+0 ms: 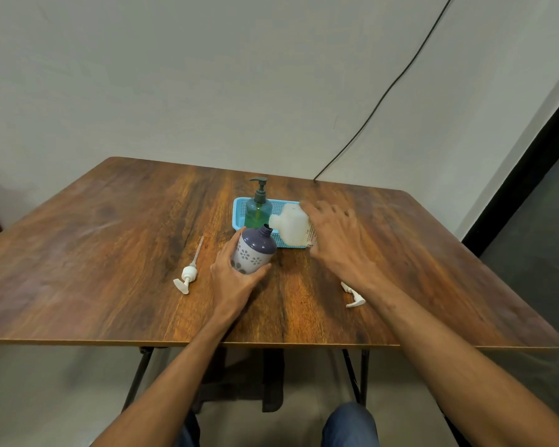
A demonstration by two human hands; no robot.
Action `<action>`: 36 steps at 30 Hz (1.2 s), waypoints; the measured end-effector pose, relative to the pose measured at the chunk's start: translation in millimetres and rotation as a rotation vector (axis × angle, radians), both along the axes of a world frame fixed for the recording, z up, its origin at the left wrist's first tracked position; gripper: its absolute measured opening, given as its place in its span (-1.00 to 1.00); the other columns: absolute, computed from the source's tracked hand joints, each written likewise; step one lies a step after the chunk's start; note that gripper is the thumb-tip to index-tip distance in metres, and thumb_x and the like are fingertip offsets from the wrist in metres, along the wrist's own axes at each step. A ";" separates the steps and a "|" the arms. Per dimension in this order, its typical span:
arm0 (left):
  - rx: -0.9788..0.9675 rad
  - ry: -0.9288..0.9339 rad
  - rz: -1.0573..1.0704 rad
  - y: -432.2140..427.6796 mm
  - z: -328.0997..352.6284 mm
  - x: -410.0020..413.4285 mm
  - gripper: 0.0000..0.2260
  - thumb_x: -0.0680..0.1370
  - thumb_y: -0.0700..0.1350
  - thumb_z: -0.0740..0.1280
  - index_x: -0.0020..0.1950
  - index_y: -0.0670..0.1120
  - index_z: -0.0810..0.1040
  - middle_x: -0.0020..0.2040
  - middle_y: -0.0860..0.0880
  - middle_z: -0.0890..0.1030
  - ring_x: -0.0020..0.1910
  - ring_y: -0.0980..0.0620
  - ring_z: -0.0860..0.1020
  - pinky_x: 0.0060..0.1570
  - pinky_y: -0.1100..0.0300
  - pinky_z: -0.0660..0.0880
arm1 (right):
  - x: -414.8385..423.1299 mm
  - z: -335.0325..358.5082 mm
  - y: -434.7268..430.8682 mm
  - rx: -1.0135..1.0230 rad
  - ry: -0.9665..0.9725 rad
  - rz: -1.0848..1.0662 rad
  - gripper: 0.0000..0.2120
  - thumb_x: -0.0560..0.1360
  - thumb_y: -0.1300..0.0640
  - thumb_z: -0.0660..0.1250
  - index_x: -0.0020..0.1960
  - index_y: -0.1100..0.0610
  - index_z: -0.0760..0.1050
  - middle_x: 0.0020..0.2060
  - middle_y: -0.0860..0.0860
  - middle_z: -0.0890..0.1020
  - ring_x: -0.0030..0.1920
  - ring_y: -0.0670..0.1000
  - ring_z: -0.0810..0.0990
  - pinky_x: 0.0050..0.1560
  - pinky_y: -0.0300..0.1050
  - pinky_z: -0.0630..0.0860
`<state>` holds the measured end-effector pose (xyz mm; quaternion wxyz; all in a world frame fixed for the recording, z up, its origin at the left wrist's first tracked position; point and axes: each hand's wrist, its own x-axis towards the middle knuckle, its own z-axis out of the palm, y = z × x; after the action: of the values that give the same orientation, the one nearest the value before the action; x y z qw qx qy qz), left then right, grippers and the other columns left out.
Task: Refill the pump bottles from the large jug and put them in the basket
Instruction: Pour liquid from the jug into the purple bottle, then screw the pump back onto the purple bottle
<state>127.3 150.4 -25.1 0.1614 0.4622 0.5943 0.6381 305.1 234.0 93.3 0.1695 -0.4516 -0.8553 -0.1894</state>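
Before the basket point(238, 214), the bottle point(255, 251) is gripped by the left hand point(234, 280), the tipped jug point(290, 229) by the right hand point(334, 241) — misaligned, liquid gets spilled.

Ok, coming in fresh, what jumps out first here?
The white jug, tipped sideways in the right hand, its spout near the open neck of the purple flowered bottle tilted in the left hand, mid-table. Behind, a green pump bottle stands in the blue basket; a loose white pump lies left of the hands.

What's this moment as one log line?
left hand: holds purple bottle | right hand: holds tilted jug | green bottle: in basket
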 end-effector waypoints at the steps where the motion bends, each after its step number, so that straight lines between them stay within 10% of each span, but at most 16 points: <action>1: 0.007 -0.001 -0.003 -0.3 0.3 0.1 -0.12 0.28 0.24 0.57 0.54 -0.01 0.41 0.40 0.01 0.56 0.33 0.07 0.56 0.30 -0.12 0.57 | 1.5 -3.8 -0.3 -0.038 0.043 -0.002 -0.21 0.33 0.01 0.54 0.49 -0.02 0.31 0.27 0.07 0.54 0.19 0.16 0.54 0.10 0.07 0.39; 16: 0.043 -0.019 -0.056 -3.9 9.4 5.4 -0.21 0.37 0.02 0.64 0.53 -0.06 0.40 0.40 0.00 0.55 0.30 0.24 0.54 0.21 0.43 0.49 | -0.7 -63.4 -6.8 -0.487 0.887 0.091 -0.24 0.18 0.07 0.64 0.31 -0.02 0.42 0.11 -0.05 0.60 0.07 -0.01 0.60 -0.13 -0.11 0.63; 25: 0.000 -0.045 -0.069 -2.8 7.8 4.4 -0.13 0.35 0.14 0.63 0.56 -0.04 0.34 0.44 0.02 0.53 0.38 0.11 0.52 0.35 0.06 0.55 | 0.9 -85.1 -15.6 -0.584 1.092 0.124 -0.23 0.29 0.09 0.65 0.39 -0.03 0.36 0.18 -0.10 0.57 0.12 -0.12 0.59 -0.01 -0.18 0.62; 36: -0.003 -0.017 -0.054 0.4 7.3 5.7 -0.27 0.43 -0.14 0.61 0.52 -0.06 0.35 0.40 -0.02 0.53 0.34 0.09 0.54 0.23 0.36 0.52 | 6.3 -97.9 -14.2 -0.638 1.292 0.159 -0.19 0.31 0.14 0.65 0.39 -0.10 0.25 0.17 -0.24 0.52 0.19 -0.17 0.56 -0.02 -0.37 0.57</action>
<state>133.0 150.8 -17.8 0.1845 0.4723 0.5813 0.6364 311.3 219.8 -4.6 0.5142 -0.4371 -0.6282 0.3871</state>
